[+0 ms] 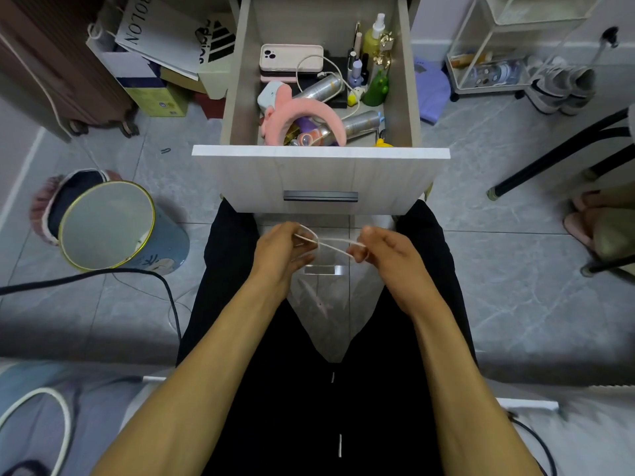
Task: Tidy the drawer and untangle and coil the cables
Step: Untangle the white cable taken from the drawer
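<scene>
Left hand [282,250] and right hand [385,250] raised below open drawer [319,176], each grip pinching white cable [335,244] taut between them

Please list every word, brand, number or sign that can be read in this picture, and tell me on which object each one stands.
"BOLON", upside down, on the white paper bag left of the open drawer.
The three-stripe Adidas logo with its wordmark, only partly legible, on the white bag beside it.
A small round mark on the yellow box: too small to read.
Labels on the spray cans and bottles in the drawer: too blurred to read.
</scene>
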